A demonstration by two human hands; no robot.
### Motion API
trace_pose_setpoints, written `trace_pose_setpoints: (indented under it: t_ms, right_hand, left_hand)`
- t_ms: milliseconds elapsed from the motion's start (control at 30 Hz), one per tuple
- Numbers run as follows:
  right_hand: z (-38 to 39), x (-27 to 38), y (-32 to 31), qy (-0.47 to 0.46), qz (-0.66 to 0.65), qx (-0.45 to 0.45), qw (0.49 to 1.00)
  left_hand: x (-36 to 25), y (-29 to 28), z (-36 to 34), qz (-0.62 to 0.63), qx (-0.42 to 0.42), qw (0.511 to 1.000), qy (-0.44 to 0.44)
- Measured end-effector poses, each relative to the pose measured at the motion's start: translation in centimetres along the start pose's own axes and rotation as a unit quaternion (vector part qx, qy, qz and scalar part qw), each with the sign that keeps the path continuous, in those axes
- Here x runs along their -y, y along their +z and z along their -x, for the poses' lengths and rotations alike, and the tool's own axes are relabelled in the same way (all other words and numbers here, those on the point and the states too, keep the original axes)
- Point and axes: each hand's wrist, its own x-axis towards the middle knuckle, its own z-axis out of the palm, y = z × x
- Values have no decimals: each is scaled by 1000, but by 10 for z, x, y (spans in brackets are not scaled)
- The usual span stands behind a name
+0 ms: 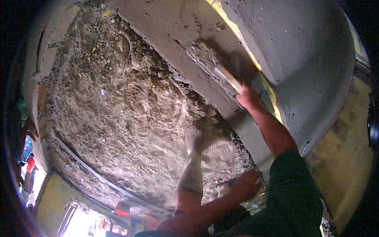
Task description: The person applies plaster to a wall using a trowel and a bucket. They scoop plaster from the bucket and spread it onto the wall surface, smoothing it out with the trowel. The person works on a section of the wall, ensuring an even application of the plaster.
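Note:
My right hand (pixel 248 97) is closed around the near end of a long, mortar-caked float (pixel 225 77). The float lies over a strip of smooth grey wet mortar (pixel 166 23), and its far end is thick with lumpy mortar. Its shape is partly blurred. My left hand (pixel 249 183) is low, beside the strip's near edge, with fingers curled in shadow; anything inside them is hidden. A yellow-edged line (pixel 252 59) runs along the mortar, just right of the float.
Rough, lumpy soil (pixel 118 94) with footprints fills the left, where my dusty boot (pixel 192 166) stands. More smooth grey mortar (pixel 308 51) spreads to the right, up to a stained yellow wall (pixel 343 150). A pale pipe-like strip (pixel 94 173) and an orange-and-grey bucket (pixel 122 209) are at lower left.

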Motion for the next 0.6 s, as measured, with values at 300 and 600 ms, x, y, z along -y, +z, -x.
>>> trace_pose_setpoints:
  t_ms: [300, 600]
  right_hand:
    - [-23, 0, 18, 40, -37, -82, 995]
    - [-189, 103, -16, -47, -18, -83, 995]
  left_hand:
    - [-4, -16, 3, 47, -31, 998, -2]
    - [-2, -23, 1, 49, -26, 998, -19]
